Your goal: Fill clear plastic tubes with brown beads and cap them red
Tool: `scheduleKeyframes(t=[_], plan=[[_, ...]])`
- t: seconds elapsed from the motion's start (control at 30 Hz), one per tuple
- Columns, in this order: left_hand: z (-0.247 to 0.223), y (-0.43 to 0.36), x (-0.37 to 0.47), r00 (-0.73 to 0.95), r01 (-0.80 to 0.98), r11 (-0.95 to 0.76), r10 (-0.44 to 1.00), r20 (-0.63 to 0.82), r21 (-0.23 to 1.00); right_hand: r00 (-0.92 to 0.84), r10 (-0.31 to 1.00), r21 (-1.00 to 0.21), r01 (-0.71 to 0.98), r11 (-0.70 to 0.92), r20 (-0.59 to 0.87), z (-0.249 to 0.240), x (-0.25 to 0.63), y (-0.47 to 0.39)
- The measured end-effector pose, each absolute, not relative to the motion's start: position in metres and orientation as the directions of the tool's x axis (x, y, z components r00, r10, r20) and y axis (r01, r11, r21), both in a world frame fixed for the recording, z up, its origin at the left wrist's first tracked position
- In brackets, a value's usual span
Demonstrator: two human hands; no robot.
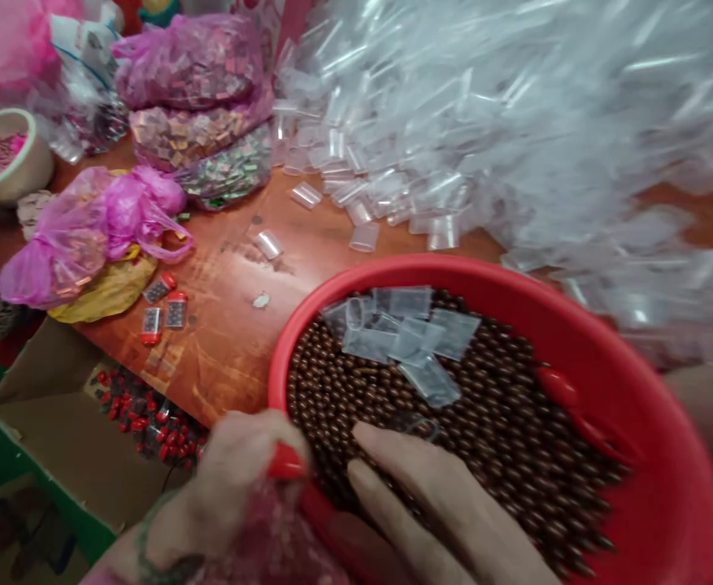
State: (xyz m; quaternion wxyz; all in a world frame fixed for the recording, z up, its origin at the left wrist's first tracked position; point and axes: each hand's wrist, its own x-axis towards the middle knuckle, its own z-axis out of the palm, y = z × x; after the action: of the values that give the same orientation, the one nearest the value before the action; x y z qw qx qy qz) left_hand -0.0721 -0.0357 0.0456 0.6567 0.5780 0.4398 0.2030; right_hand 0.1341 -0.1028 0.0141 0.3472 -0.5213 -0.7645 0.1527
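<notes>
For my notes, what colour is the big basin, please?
The basin is red, as the head view shows.

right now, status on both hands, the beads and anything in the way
Left hand pinching small red piece. Right hand at brown beads in red tub, grip unclear. Clear plastic pieces lying on beads, just ahead of right hand.
</notes>
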Motion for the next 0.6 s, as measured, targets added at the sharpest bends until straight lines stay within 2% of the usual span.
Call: scheduleKeyframes(t=[0.07,0.13,0.17,0.27,0.33,0.4,0.5,0.6], plan=[[0.041,-0.034,-0.110,0.306,0.252,0.165,0.921,-0.240,0.954,-0.226,0.902,-0.507,0.764,0.399,0.369,0.011,0.149,-0.094],[0.031,-0.034,-0.153,0.110,0.414,0.176,0.964,-0.241,0.893,-0.206,0.928,-0.412,0.851,0.326,0.310,0.005,0.170,-0.089],[0.024,-0.035,-0.174,0.064,0.551,0.194,0.960,-0.273,0.811,-0.199,0.946,-0.394,0.872,0.290,0.255,0.002,0.180,-0.088],[0.002,-0.039,-0.225,0.075,0.893,0.055,0.961,-0.267,0.447,-0.192,0.978,-0.396,0.894,0.209,0.083,-0.003,0.199,-0.089],[-0.010,-0.039,-0.243,0.120,0.962,-0.051,0.962,-0.246,0.270,-0.196,0.981,-0.405,0.896,0.181,0.006,-0.004,0.202,-0.089],[-0.015,-0.036,-0.246,0.150,0.977,-0.116,0.969,-0.195,0.177,-0.212,0.977,-0.419,0.890,0.178,-0.036,-0.003,0.200,-0.087],[-0.007,-0.025,-0.219,0.194,0.968,-0.185,0.980,-0.039,0.169,-0.245,0.966,-0.451,0.873,0.185,-0.078,-0.002,0.196,-0.081],[0.013,-0.013,-0.163,0.311,0.874,-0.330,0.944,0.113,0.355,-0.283,0.955,-0.493,0.845,0.205,-0.088,-0.001,0.195,-0.077]])
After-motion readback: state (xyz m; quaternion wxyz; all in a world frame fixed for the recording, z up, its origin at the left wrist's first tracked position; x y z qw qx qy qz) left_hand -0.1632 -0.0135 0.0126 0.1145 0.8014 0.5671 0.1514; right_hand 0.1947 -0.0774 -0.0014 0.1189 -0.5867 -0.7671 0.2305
